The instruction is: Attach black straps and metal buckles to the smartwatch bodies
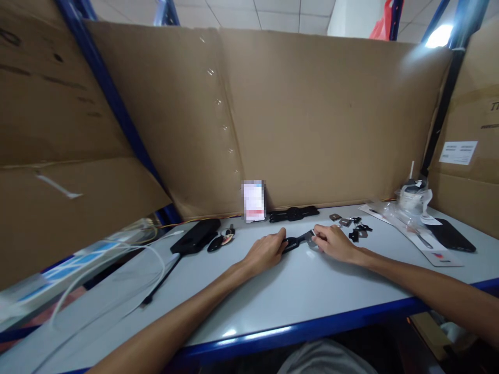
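I observe the left hand (267, 253) and right hand (332, 242) each pinching one end of the black bracket (298, 240) on the table (280, 304).

Both ends of the black piece (298, 240) are hidden, and the standing card (253, 201) is blurred out.

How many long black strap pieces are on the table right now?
2. One strap piece is held between the left hand and right hand; the other strap piece lies behind them along the cardboard wall. More may be hidden among the clutter.
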Available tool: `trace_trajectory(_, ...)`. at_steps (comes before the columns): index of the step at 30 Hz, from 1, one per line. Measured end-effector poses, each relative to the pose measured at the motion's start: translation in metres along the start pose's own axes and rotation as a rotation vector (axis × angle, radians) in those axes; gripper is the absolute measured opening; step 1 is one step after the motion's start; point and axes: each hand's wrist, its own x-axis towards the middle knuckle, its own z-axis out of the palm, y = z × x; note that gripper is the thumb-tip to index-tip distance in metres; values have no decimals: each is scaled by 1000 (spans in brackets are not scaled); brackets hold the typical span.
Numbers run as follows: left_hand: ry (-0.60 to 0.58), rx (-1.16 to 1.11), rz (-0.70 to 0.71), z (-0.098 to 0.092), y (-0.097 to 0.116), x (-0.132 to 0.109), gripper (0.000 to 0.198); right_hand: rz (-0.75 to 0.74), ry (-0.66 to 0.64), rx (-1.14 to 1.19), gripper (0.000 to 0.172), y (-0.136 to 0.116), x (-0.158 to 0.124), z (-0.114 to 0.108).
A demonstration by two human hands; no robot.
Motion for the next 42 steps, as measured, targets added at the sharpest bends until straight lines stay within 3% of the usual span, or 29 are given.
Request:
trace_trajectory(3,75,-150,-32,4,0,3,13,2,37,125,24,0,-1,4)
trace_trajectory(5,113,-396,-77,5,3,4,13,36,28,228,25,0,-1,6)
trace_trajectory(10,-42,-1190,-194,0,20,-1,30,319,-144,582,21,-6,-1,7)
trace_trajectory(13,-75,-1393,-171,-3,30,-6,31,423,-195,755,21,-14,-1,3)
trace_trajectory(17,-82,-1419,-164,-2,36,-10,31,436,-227,853,26,-17,-3,0)
trace_trajectory(25,-214,-1357,-65,0,40,-13,37,430,-225,839,25,-14,-3,4)
trace_trajectory(32,-110,-1238,-28,7,40,-12,43,429,-305,756,17,-18,0,-2)
trace_trajectory(42,-125,-1184,-23,6,41,-11,44,390,-269,735,13,-15,-2,3)
